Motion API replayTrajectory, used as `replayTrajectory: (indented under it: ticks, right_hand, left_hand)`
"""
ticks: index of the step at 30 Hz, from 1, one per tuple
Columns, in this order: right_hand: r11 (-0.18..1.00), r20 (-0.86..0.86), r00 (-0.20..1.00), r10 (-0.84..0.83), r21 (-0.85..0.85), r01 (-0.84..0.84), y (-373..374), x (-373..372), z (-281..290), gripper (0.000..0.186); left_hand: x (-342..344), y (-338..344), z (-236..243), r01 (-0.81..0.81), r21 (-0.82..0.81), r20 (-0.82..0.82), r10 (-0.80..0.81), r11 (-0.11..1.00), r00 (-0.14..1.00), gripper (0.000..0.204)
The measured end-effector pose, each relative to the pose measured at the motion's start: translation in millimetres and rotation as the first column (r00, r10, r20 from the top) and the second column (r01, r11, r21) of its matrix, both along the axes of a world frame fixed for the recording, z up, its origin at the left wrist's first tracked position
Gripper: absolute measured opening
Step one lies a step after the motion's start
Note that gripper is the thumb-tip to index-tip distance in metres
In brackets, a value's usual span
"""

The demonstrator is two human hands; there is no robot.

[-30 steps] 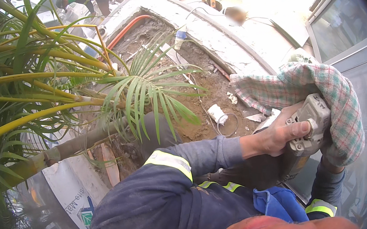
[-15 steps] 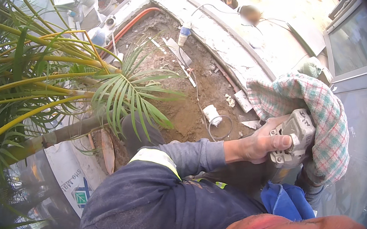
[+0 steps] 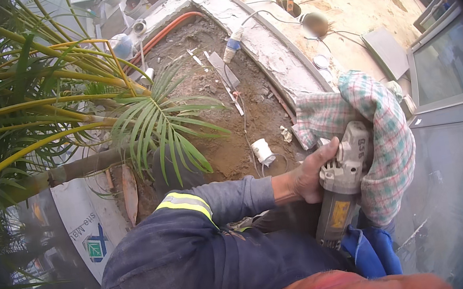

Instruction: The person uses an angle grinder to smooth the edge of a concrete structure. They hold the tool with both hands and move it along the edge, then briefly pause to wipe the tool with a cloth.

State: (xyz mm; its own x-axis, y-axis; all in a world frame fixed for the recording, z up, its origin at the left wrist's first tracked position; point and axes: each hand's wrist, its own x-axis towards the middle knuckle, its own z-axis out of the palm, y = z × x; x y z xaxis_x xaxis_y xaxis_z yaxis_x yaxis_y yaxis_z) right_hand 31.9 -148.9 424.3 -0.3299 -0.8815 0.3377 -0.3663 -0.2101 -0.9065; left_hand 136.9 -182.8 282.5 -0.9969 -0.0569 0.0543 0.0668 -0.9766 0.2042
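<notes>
My left hand [image 3: 308,180] is closed around the side of an angle grinder [image 3: 345,165], with the thumb along its metal gear head. The head points up and away, while the dark body with a yellow label [image 3: 338,218] slants down toward my lap. A checkered cloth [image 3: 391,166] in white, green and red hangs around the grinder's right side and beyond its head. Cloth and tool hide my right hand, so its grip does not show. Blue fabric [image 3: 371,252] lies below the grinder, near my right arm.
Palm fronds [image 3: 159,116] reach in from the left. Ahead is a dirt bed [image 3: 218,134] with tile scraps, a white cup-like container [image 3: 262,151] and a cable with a blue-white connector [image 3: 233,43], bordered by a pale ledge [image 3: 281,57]. Glass panels [image 3: 450,57] stand at the right.
The grinder has turned in my grip, so its long body now shows. The cloth and my left hand have moved slightly left. At the far top right, a person in yellow shows more.
</notes>
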Motion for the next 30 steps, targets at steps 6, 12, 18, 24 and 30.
replayTrajectory:
  ticks: [6, 12, 18, 24, 30]
  right_hand:
    - [0.863, -0.524, 0.687, -0.504, -0.286, 0.416, 34.5, -56.8, 1.3, 0.046]
    - [0.589, -0.760, -0.347, -0.549, -0.646, 0.485, 73.7, -132.4, -21.8, 0.041]
    - [0.634, 0.170, 0.677, -0.716, -0.249, 0.732, -10.6, -159.0, -103.9, 0.026]
    - [0.817, 0.524, 0.734, -0.432, -0.118, 0.565, -56.1, -83.6, -273.5, 0.021]
    - [0.568, -0.656, 0.755, -0.006, 0.619, 0.543, -22.8, -129.7, -387.8, 0.032]
  left_hand:
    - [-39.4, -18.1, 25.0, -0.158, 0.003, -0.115, 0.157, 0.987, 0.981, 0.097]
    - [-46.9, -73.4, -4.8, -0.177, 0.048, -0.190, 0.183, 0.983, 0.965, 0.106]
    - [28.8, -175.3, -28.7, -0.379, -0.011, -0.292, 0.360, 0.925, 0.886, 0.104]
    - [118.1, -209.8, -53.6, -0.415, -0.046, -0.256, 0.391, 0.909, 0.884, 0.097]
    - [117.1, -163.6, -104.7, -0.378, 0.098, -0.112, 0.388, 0.921, 0.915, 0.096]
